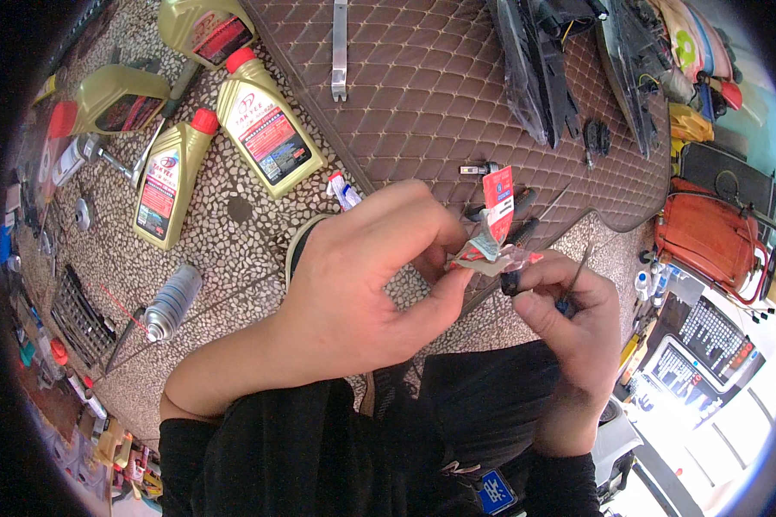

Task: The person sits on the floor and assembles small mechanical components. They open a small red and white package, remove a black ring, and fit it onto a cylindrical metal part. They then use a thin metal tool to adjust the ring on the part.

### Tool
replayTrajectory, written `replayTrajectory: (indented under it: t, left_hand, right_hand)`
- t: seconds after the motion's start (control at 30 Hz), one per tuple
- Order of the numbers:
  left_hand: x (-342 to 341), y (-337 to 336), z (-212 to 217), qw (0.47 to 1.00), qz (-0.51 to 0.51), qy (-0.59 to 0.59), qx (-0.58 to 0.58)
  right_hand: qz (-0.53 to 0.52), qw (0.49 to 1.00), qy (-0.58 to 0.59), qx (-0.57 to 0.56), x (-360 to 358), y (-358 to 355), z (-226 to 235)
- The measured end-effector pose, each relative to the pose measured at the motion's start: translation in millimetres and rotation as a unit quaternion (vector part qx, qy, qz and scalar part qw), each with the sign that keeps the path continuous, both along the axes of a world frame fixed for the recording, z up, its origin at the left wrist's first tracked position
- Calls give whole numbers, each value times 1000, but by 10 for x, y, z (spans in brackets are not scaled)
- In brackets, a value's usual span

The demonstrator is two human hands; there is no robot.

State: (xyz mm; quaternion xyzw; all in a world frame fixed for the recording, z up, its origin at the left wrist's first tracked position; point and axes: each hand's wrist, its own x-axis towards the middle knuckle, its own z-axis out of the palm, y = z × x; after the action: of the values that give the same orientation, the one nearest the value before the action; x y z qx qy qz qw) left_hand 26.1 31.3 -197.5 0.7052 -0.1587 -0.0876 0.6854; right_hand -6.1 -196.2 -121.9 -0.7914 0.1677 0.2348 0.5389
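Head view shows us a torn red-and-clear packet held up between our two hands, above our lap and near the edge of a brown quilted mat. Our left hand has its thumb and fingers pinched together on the packet's lower edge, where the wrapping looks crumpled and open. Our right hand is just beside it, with finger and thumb clamped around a small black piece next to the wrapping. Across that same hand we also see a thin metal tool with a bit of blue near the palm; we cannot tell how firmly it is held.

Just beyond the packet, a small bulb lies on the mat. Farther up, we see a metal strip and, to the right, large dark car parts. On our left, gold bottles with red caps and a spray can are on the speckled floor. An orange bag is well apart from us, past the mat's right side.
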Motion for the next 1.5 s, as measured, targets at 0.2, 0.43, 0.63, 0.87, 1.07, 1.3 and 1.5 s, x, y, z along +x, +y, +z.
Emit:
replayTrajectory:
  t: [0.2, 0.43, 0.63, 0.87, 1.07, 1.3, 1.5]
  left_hand:
    - [2, -21, 8, 1000, 6, 0, -4]
    - [8, -12, 9, 1000, 8, -7, -3]
    - [-4, -26, 11, 1000, 16, -2, -3]
    - [-5, -27, 6, 1000, 9, 10, -4]
    - [-33, -24, 2, 997, -2, 72, -27]
    - [-45, -28, -16, 993, -9, 110, -50]
    - [-55, -52, -7, 989, 5, 132, -59]
  right_hand:
    - [-116, 974, 155, 119, 31, -123, 0]
    - [-139, 963, 147, 176, -27, -154, -110]
    - [-129, 971, 138, 145, -26, -117, -137]
    - [-78, 991, 94, 60, -19, -55, -100]
    - [-27, 999, 26, 27, -33, -6, -115]
    - [15, 1000, 5, 19, -7, -24, -156]
    - [20, 999, 25, 2, 13, 6, -126]
